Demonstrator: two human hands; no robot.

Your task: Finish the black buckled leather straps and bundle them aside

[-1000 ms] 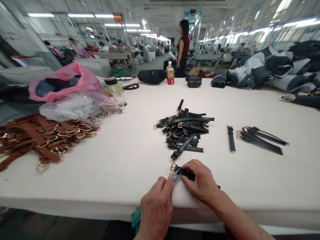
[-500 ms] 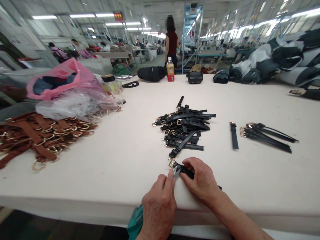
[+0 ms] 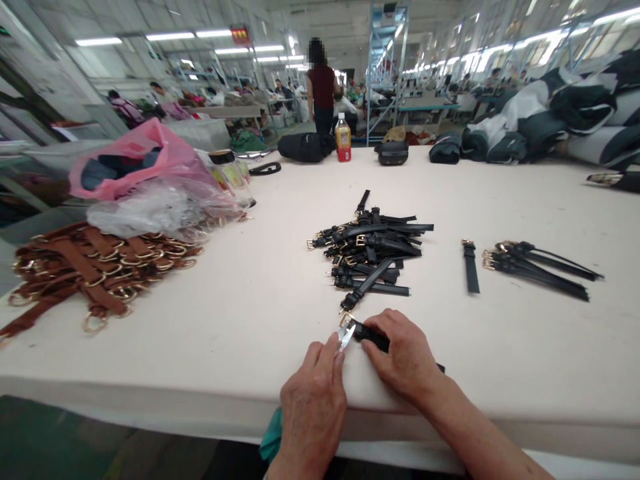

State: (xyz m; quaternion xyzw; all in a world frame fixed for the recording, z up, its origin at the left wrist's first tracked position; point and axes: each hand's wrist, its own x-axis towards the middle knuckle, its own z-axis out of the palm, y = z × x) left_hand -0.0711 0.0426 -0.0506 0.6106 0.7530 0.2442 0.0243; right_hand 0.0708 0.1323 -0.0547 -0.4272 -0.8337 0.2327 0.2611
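Note:
My left hand (image 3: 315,393) is closed around small metal thread snips (image 3: 346,337); only their pointed blades show past my fingers. The tips lie beside the gold buckle end of a black leather buckle strap (image 3: 374,337). That strap is pressed on the table by my right hand (image 3: 403,350), thumb and fingers gripping it from both sides. Its far end peeks out beyond my right wrist. Just above my hands lies a heap of similar black straps (image 3: 373,243) with gold buckles. To the right are a single black strap (image 3: 470,268) and a small bunch of straps (image 3: 543,270).
Brown straps with gold rings (image 3: 95,267) are piled on the left of the white table (image 3: 260,280), under a pink plastic bag (image 3: 165,157). Along the back edge stand a drink bottle (image 3: 343,140), a black case (image 3: 393,153) and dark fabric bundles (image 3: 540,127). A person (image 3: 321,90) stands beyond.
The snips have drawn back slightly to the left and their blades have turned. My right hand still holds the strap. The person beyond the table has shifted left, and the view has moved a little.

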